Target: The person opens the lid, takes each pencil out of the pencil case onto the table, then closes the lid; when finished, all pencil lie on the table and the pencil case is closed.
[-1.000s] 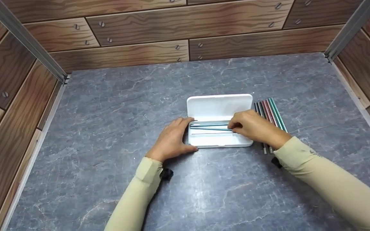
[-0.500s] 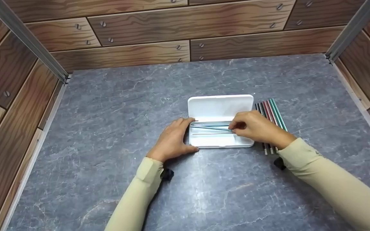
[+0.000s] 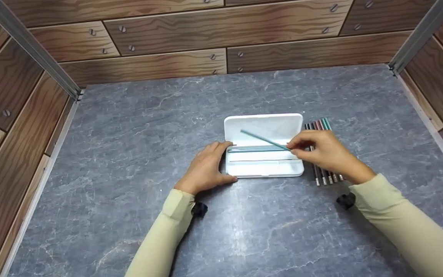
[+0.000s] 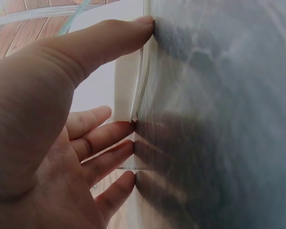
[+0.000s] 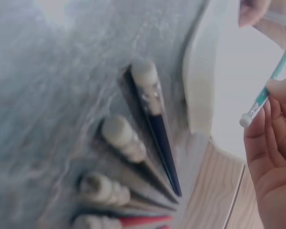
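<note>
A white pencil case lies with its lid raised at the back. My left hand holds its left end, thumb at the front edge and fingers toward the rear corner. In my right hand, thumb and fingertips pinch a teal pencil close to its white eraser, which shows in the right wrist view. The pencil slants over the case, its far end higher. Inside, at least one blue pencil lies along the rear compartment; the front compartment is behind a thin divider.
Right of the case, a row of pencils in black, red and green lies on the grey marbled table, eraser ends toward me. My right hand covers part of it. Wood-patterned walls enclose the table at the back and sides.
The teal pencil, earlier low in the case, has risen and tilted up at its far end. My right hand has moved right and up with it. My left hand stays in place.
</note>
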A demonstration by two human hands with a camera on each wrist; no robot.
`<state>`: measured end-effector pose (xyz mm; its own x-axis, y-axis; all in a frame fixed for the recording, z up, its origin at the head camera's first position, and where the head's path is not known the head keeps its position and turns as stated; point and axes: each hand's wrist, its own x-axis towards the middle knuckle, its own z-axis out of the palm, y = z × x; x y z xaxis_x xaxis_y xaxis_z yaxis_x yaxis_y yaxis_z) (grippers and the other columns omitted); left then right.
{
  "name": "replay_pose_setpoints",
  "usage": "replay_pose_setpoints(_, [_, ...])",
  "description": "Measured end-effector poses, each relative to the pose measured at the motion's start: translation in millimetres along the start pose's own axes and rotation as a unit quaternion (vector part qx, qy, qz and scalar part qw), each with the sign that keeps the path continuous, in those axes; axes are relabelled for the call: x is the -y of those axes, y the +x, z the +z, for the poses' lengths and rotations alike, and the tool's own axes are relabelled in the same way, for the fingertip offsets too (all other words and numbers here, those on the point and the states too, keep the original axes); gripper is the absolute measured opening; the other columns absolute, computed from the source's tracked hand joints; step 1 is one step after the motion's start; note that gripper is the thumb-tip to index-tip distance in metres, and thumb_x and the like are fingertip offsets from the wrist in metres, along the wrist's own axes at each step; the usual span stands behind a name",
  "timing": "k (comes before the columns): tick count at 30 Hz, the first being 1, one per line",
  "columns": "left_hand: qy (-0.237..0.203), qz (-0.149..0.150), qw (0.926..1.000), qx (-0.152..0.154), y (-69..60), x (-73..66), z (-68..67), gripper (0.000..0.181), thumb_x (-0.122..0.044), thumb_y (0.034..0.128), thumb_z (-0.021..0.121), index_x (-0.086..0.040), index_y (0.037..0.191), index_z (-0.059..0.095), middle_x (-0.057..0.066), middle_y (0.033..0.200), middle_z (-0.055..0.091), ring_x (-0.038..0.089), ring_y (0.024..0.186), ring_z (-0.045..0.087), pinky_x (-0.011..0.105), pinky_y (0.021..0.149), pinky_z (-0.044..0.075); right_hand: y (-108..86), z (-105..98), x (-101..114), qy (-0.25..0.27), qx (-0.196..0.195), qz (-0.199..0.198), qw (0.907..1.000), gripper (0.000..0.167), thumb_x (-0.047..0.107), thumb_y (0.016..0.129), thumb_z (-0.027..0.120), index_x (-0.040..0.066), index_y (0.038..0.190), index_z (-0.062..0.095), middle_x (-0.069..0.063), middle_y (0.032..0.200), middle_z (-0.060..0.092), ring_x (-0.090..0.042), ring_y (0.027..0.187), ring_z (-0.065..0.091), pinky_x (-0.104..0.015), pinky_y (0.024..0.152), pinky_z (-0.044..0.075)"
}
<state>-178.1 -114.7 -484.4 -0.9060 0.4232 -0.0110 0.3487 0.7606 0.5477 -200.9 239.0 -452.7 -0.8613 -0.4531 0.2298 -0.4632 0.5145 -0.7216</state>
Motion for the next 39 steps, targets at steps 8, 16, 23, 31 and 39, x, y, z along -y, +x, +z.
replay_pose_setpoints(8, [0.0,0.002,1.0,-0.001,0.9,-1.2,-0.7,0.106,-0.039,0.0822,0.101,-0.009,0.168,0.047,0.014,0.152,0.063,0.035,0.147,0.058,0.056,0.127,0.046,-28.6,-20.2,-8.2,-0.009,-0.063,0.069,0.9956,0.017,-0.002,0.094,0.085,0.004,0.11,0.086,-0.015,0.103,0.084,0.005,0.086,0.068,-0.008,0.079,0.056])
replay_pose_setpoints(16, [0.002,-0.001,1.0,-0.001,1.2,1.2,0.0,0.106,-0.039,0.0819,0.101,-0.01,0.168,0.047,0.014,0.152,0.063,0.035,0.146,0.058,0.056,0.128,0.046,-50.6,-37.4,-23.1,-0.014,-0.145,0.145,0.9787,0.018,-0.004,0.093,0.082,-0.005,0.111,0.083,-0.008,0.098,0.083,0.011,0.079,0.068,-0.006,0.074,0.057])
replay_pose_setpoints(23, [0.0,0.005,1.0,-0.003,0.8,0.8,0.4,0.105,-0.038,0.0822,0.101,-0.009,0.168,0.047,0.015,0.152,0.063,0.036,0.146,0.058,0.058,0.126,0.047,-66.2,-45.2,-34.3,-0.092,-0.192,0.217,0.9527,0.022,0.004,0.093,0.079,-0.002,0.113,0.085,-0.021,0.101,0.084,0.018,0.072,0.059,-0.003,0.067,0.049])
replay_pose_setpoints(31, [-0.004,0.007,1.0,-0.003,0.2,-0.1,0.0,0.105,-0.038,0.0829,0.1,-0.009,0.168,0.047,0.015,0.152,0.063,0.036,0.146,0.058,0.057,0.125,0.047,-72.5,-49.1,-37.0,-0.148,-0.189,0.283,0.9286,0.022,0.015,0.092,0.079,0.004,0.109,0.087,-0.011,0.093,0.085,0.013,0.066,0.055,-0.012,0.066,0.041])
replay_pose_setpoints(39, [-0.003,0.006,1.0,-0.002,-0.1,0.2,0.5,0.104,-0.038,0.0831,0.1,-0.01,0.168,0.047,0.014,0.152,0.063,0.036,0.146,0.058,0.057,0.126,0.046,-74.7,-48.0,-42.4,-0.173,-0.17,0.286,0.9272,0.02,0.015,0.09,0.081,0.003,0.104,0.087,-0.017,0.095,0.085,-0.001,0.071,0.06,-0.019,0.067,0.041])
